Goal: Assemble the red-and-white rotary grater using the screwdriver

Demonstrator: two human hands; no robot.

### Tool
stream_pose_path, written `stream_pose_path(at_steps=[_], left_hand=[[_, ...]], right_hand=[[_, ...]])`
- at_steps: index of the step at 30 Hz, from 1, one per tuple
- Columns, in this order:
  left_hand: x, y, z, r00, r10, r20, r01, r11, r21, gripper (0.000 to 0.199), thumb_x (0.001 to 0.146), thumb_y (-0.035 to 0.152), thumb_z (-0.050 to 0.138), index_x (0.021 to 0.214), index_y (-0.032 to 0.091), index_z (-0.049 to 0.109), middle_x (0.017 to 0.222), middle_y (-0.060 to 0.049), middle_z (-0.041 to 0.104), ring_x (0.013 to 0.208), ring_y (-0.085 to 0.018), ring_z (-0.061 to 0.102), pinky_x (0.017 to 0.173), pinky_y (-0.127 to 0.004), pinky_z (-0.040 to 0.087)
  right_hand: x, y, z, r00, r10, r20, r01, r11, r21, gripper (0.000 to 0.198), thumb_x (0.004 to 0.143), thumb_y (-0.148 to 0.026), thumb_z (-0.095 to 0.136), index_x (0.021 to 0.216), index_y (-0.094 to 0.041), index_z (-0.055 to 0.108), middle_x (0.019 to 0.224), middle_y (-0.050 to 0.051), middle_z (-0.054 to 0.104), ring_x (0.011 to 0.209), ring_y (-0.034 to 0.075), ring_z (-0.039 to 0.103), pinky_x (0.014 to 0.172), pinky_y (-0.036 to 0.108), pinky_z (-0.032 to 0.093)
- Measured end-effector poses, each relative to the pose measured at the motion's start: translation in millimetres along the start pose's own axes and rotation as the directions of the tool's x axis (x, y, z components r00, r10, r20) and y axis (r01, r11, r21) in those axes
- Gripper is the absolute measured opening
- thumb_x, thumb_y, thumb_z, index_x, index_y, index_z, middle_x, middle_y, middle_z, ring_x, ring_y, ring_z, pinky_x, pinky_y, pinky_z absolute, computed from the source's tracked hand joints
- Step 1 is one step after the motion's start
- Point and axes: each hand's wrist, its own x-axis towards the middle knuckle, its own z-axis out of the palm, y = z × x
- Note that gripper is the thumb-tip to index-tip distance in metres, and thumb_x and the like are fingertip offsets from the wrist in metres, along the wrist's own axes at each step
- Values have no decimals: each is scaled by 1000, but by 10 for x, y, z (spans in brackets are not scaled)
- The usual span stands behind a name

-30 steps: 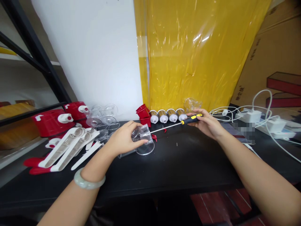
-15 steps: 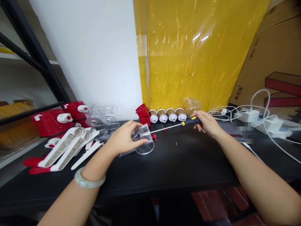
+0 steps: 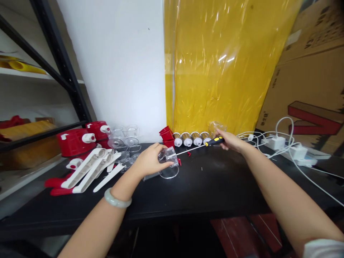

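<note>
Background: white panel and yellow sheeting, standing behind a black table. Landmark: one clear plastic piece, tilted, above the table's middle.
Behind the landmark: red tubs, stacked; four canisters in a row, probably lined up for easy reach. Left of it: white handles, overlapping in a pile. Far right of it: white cables, tangled.
Right of it: one screwdriver, its shaft slanting down to the piece; exact tip contact unclear.
Left hand: half open, thumb and fingers gripping the landmark, presumably bracing it against the shaft. Right hand: fingers closed around the screwdriver's handle, seemingly for aim.
</note>
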Motion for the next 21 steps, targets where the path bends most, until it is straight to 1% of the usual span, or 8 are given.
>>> stream_pose_path(at_steps=[2, 6, 9, 11, 13, 15, 18, 21], left_hand=[[-2, 10, -5, 1000, -8, -1, 8, 1000, 7, 57, 78, 64, 67, 117, 23, 60, 108, -7, 65, 102, -28, 63, 86, -40, 50], [-7, 11, 0, 1000, -21, 3, 21, 1000, 14, 58, 78, 66, 67, 115, 22, 60, 107, -7, 64, 101, -28, 63, 85, -41, 50], [-7, -3, 10, 1000, -9, -1, 9, 1000, 10, 58, 77, 66, 67, 115, 22, 60, 106, -7, 64, 101, -28, 63, 85, -40, 50], [-6, -10, 11, 1000, -9, -6, 9, 1000, 4, 58, 77, 66, 67, 115, 23, 60, 107, -6, 64, 101, -28, 63, 86, -40, 50], [-4, -10, 7, 1000, -18, -5, 18, 1000, 1, 58, 77, 66, 67, 115, 23, 60, 107, -7, 65, 101, -28, 63, 87, -40, 50], [-4, -6, 2, 1000, -22, 0, 22, 1000, -2, 58, 77, 65, 67, 116, 22, 60, 108, -7, 65, 102, -28, 63, 87, -40, 50], [-6, 1, -2, 1000, -18, -2, 18, 1000, -12, 58, 77, 64, 67, 117, 22, 61, 109, -8, 65, 103, -29, 63, 88, -41, 50], [-5, 2, 2, 1000, -10, -13, 10, 1000, -25, 59, 78, 65, 66, 118, 22, 61, 111, -9, 65, 102, -29, 63, 88, -41, 50]], right_hand=[[-10, -53, -13, 998, 7, 70, -20, 980, 196, 9, 86, -31, 56, 89, -22, 55, 64, 1, 67, 51, 16, 66, 43, 23, 48], [-113, 60, 13, 978, -175, 115, 103, 879, 465, 38, 68, -14, 69, 99, -28, 52, 90, -1, 75, 86, 17, 74, 68, 25, 58], [-104, 238, 100, 977, -211, 4, 191, 892, 409, 26, 76, -29, 74, 94, -25, 55, 76, -1, 72, 64, 13, 70, 54, 20, 52], [-47, 322, 165, 972, -204, -113, 228, 932, 283, 26, 82, -46, 68, 87, -23, 57, 52, -4, 61, 36, 9, 51, 35, 18, 35], [4, 350, 208, 957, -208, -201, 251, 942, 221, 34, 85, -57, 59, 82, -22, 57, 42, -6, 50, 27, 9, 38, 30, 19, 26], [15, 331, 220, 950, -236, -205, 289, 912, 292, 31, 83, -54, 59, 84, -24, 56, 52, -3, 60, 38, 13, 54, 37, 23, 41], [-36, 283, 210, 937, -332, -107, 342, 814, 469, 30, 73, -38, 71, 95, -28, 53, 87, -1, 75, 78, 21, 73, 66, 35, 59], [-67, 290, 219, 931, -354, -84, 354, 825, 441, 36, 72, -36, 76, 98, -29, 52, 86, -1, 75, 74, 19, 73, 71, 37, 60]])
